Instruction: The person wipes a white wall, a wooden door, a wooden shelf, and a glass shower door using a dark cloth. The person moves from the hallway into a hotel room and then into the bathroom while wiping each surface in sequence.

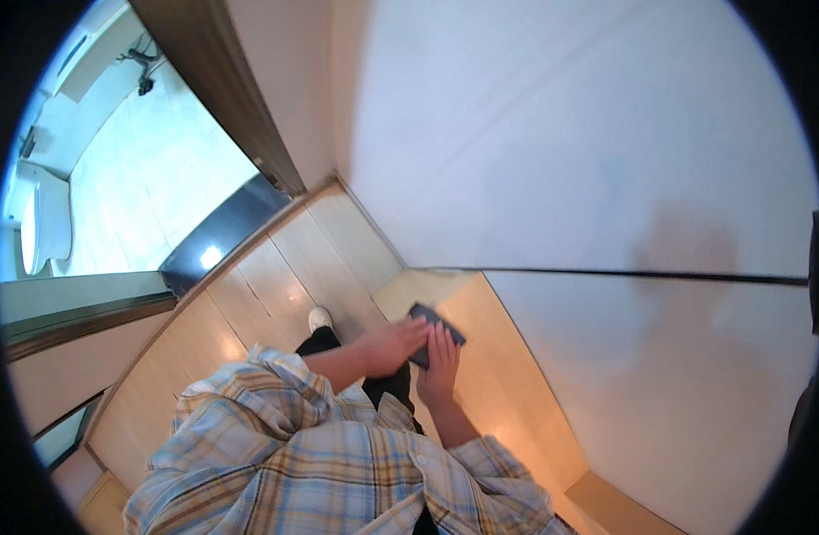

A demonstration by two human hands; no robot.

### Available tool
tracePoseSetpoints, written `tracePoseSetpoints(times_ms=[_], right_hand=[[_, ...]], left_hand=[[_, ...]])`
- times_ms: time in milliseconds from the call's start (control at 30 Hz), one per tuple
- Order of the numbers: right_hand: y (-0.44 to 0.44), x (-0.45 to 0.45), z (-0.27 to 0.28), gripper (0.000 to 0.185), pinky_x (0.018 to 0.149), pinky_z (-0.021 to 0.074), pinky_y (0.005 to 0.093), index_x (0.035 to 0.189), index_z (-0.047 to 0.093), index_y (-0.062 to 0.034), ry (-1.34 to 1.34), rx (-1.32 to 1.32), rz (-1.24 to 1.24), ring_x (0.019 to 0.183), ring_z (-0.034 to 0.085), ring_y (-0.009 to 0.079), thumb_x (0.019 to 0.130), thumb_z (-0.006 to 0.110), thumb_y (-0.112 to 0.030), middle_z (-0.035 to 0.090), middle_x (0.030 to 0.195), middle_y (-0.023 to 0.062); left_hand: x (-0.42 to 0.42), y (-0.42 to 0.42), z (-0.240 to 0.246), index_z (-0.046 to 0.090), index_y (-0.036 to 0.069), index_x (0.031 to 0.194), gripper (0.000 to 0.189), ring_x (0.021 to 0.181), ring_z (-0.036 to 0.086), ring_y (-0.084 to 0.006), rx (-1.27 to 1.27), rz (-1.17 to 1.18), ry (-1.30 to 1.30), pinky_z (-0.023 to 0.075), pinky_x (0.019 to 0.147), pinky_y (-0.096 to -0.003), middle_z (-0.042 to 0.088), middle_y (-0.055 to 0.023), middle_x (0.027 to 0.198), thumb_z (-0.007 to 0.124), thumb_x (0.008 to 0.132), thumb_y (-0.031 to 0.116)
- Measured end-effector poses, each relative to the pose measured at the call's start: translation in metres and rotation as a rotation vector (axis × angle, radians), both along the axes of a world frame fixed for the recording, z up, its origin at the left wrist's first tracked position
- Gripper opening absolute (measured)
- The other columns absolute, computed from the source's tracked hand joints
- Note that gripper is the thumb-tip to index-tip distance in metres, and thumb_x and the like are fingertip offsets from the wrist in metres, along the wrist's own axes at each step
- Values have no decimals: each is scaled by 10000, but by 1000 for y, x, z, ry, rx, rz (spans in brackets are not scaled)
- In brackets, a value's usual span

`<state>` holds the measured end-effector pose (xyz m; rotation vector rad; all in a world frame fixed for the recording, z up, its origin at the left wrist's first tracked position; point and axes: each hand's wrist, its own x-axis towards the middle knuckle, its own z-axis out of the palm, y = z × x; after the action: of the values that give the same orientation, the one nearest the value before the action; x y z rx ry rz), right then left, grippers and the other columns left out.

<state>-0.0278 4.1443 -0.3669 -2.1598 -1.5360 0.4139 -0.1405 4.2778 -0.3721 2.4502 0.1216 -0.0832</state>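
A dark grey, flat rectangular object is held in front of me, too blurred to name more exactly. My left hand reaches across from the left with its fingers on the object's upper face. From below, my right hand holds the same object, its fingers lying over its right part. The two hands nearly meet, and they cover much of it. Below them in the view is a pale wood-grain ledge. Both forearms come out of plaid shirt sleeves.
White panels with a dark seam rise beyond the ledge. Wood-look floor planks run to the left, where one white shoe shows. A dark threshold leads through a brown door frame to a bathroom with a white toilet.
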Motion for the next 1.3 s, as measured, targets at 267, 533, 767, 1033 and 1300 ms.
tracePoseSetpoints(times_ms=[267,533,767,1033,1300], right_hand=[[47,-88,30,475,964,351,445,1173,505,2,138,-110,209,1131,467,373,699,476,9,492,1231,214],[193,-165,32,423,943,393,370,1192,498,-28,337,-279,632,1104,496,343,770,498,-2,529,1180,198],[263,-237,49,473,1001,349,341,1219,500,-34,580,-315,975,1202,447,276,755,479,61,494,1260,162],[349,-286,84,527,1021,325,375,1199,511,-14,389,-23,1300,1199,424,313,682,474,81,501,1242,162],[466,-305,151,496,995,356,373,1170,530,-3,197,327,1114,1189,444,299,675,549,19,510,1242,142]], left_hand=[[-103,44,32,545,41,1114,376,1166,463,-316,-269,82,316,401,949,-390,528,-156,1202,535,739,70],[-234,95,10,607,76,1017,295,943,562,-365,-436,754,-190,453,784,-434,610,-189,992,519,736,58],[-313,95,64,587,35,1064,305,958,561,-369,-345,1109,-235,446,831,-404,599,-200,1023,533,764,47],[-355,139,94,578,22,1082,366,1109,498,-341,-50,1281,-404,379,973,-393,545,-194,1162,567,717,23],[-387,300,142,502,25,1186,534,1217,394,-382,247,1052,-402,338,1019,-415,453,-206,1281,532,656,-39]])
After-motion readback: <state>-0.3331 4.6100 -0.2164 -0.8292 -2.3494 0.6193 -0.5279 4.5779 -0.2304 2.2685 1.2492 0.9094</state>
